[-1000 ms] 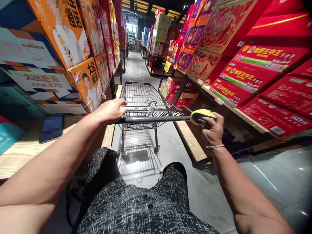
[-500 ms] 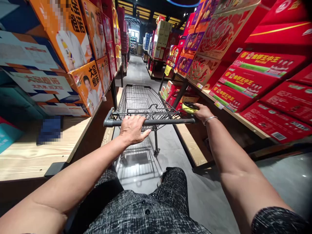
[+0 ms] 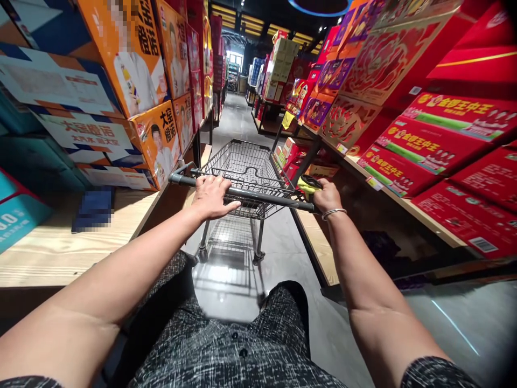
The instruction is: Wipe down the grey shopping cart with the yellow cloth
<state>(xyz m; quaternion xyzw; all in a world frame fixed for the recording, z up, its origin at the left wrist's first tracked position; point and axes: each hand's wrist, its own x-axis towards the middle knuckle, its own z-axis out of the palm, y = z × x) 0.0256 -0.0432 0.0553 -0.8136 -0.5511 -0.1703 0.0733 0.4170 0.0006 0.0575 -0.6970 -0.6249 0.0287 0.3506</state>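
Observation:
A dark wire shopping cart (image 3: 246,156) stands in front of me between two shelves, its grey push handle (image 3: 266,198) slanting down towards the right. My left hand (image 3: 210,196) is closed over the handle left of its middle, with the thumb sticking out along the near side. At the handle's right end, my right hand (image 3: 328,195) grips a yellow-green and black cloth-like item (image 3: 309,184). Whether those fingers also grasp the handle is hard to see. A metal bangle (image 3: 334,213) circles the right wrist. The cart's basket shows only bare wire mesh.
Orange drink cartons (image 3: 155,143) are stacked on the left wooden shelf (image 3: 121,215), near a dark blue item (image 3: 92,209). Red boxes (image 3: 416,140) and gold gift boxes (image 3: 355,62) fill the right shelf. Both shelf edges lie close to the cart. The grey aisle floor (image 3: 236,110) runs ahead.
The cart's handle has gone from level to slanted, its left end now higher and its right end lower. My right hand has come in to the handle's right end with the yellow-green item.

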